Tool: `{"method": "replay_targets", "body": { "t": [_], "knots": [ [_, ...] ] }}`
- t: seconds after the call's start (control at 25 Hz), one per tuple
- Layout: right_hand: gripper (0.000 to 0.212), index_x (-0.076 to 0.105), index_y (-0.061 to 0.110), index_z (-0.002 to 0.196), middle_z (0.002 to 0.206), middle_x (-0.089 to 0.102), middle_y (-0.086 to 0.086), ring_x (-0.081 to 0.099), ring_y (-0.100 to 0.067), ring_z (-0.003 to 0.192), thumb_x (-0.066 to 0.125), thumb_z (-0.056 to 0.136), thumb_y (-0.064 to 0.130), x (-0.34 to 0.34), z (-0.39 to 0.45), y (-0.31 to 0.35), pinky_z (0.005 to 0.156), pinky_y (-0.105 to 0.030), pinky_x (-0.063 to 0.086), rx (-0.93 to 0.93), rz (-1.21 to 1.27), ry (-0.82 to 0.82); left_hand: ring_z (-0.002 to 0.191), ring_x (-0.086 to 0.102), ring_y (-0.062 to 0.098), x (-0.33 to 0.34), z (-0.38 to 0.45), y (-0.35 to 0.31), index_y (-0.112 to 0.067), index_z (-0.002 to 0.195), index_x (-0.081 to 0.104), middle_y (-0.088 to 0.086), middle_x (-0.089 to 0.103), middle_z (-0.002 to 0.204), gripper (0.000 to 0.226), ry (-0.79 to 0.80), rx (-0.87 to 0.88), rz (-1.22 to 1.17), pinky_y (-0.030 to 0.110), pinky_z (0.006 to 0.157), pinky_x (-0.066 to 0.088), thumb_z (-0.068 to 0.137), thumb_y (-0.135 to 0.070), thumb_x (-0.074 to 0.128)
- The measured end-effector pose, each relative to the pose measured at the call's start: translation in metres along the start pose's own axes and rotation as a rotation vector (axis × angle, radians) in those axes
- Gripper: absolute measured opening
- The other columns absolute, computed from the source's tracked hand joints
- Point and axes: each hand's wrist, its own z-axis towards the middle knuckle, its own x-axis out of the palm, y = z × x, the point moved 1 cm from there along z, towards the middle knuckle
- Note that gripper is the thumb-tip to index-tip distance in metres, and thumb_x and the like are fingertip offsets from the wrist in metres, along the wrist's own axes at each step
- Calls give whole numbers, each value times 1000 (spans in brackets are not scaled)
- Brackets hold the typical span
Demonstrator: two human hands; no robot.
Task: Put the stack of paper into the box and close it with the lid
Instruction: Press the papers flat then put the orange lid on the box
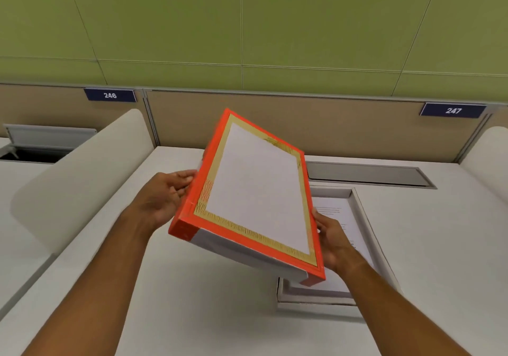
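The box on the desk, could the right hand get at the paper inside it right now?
Probably not: the right hand and left hand both grip the tilted lid, which hangs over the box and paper.

Bench [209,309]: white, flat top, bounded at 12 o'clock by a tan partition [343,124]. Cream rounded dividers stand along its 9 o'clock side [82,179] and at its 3 o'clock corner [492,146].

Set into the surface at 1 o'clock: a long grey recessed panel [368,174], flush with the top.

Resting directly on the bench, at 4 o'clock: an open white box [365,218], shallow, long side running from 12 to 6 o'clock. Inside it lies a stack of paper [334,212], top sheet printed, text too small to read. Part of the box is hidden.
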Motion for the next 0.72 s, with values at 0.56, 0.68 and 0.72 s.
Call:
{"method": "replay_targets", "body": {
  "t": [0.56,0.68,0.72],
  "knots": [
    [47,63,2,121,109,68,-22,66,-38,93,68,87,34,-144,-44,62,84,-50,58,-9,-283,-334,85,69,28,79,58,139,0,103,71,23,71,103,38,-18,-237,415,36,76,57,81,-30,75],
    [43,64,0,115,103,66,-21,64,-36,90,68,88,33,-156,-47,59,79,-48,56,-7,-311,-370,83,71,29,87,60,156,1,101,69,21,73,99,37,-24,-246,404,38,76,58,81,-29,76],
    [42,64,0,114,103,66,-21,64,-37,89,68,88,32,-162,-47,58,80,-49,56,4,-323,-385,82,72,29,93,60,162,2,100,69,21,74,98,37,-36,-241,409,38,75,58,81,-29,76]
  ]
}}
